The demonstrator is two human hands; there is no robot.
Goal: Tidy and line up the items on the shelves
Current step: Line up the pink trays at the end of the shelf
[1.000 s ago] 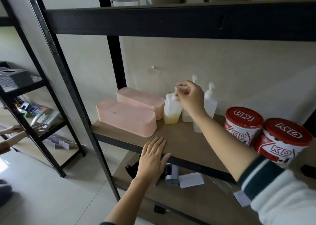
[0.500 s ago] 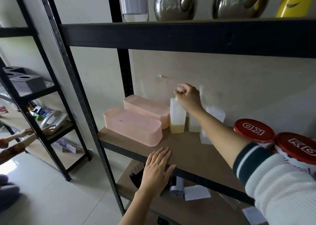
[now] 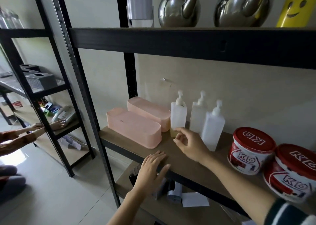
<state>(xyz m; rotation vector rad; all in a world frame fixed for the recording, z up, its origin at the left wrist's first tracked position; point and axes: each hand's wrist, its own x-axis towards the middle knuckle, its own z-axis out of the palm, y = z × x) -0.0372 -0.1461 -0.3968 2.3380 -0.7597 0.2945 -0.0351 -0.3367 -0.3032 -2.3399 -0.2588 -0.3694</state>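
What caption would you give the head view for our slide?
Right hand open near the base of a pump bottle beside two pink boxes, left hand flat on the shelf edge.

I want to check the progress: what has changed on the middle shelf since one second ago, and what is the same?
The right hand let go of the pump top of the leftmost pump bottle and came down to its base, fingers loose, gripping nothing. That bottle, tilted earlier, now stands upright beside the pink boxes. The left hand stays flat on the shelf edge; the two red-lidded tubs stay put.
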